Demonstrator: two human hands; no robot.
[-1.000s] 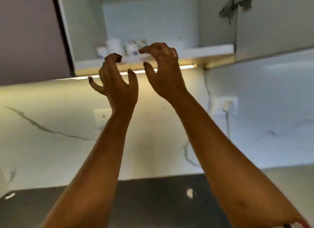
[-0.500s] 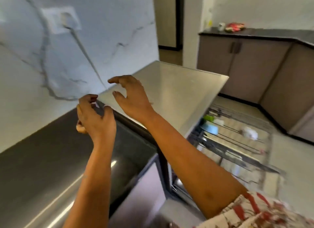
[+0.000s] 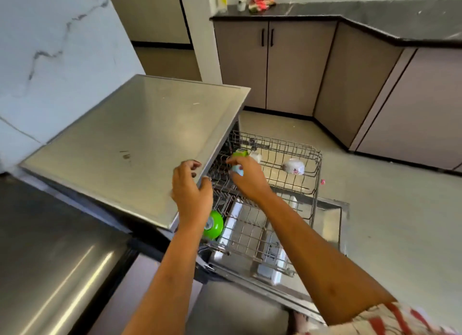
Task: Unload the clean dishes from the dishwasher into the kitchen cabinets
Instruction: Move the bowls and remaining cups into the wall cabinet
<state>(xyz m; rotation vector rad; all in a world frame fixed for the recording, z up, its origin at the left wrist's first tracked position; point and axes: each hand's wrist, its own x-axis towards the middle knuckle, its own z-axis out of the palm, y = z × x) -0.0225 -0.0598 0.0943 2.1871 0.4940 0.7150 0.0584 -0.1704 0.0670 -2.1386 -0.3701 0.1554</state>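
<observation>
A dishwasher's steel top (image 3: 130,139) juts from a marble wall, and grey base cabinets (image 3: 287,67) line the far side of a pale floor. The upper rack (image 3: 316,159) is pulled out and holds a white patterned bowl (image 3: 293,166). A green bowl (image 3: 215,224) sits lower, half hidden by the left hand (image 3: 191,192), which is loosely curled and empty. The right hand (image 3: 247,179) grasps a pale blue cup (image 3: 238,171), mostly covered by its fingers. Half a second ago both hands were empty above the counter.

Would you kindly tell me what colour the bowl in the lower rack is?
The bowl is bright green, clearest in the head view.
</observation>
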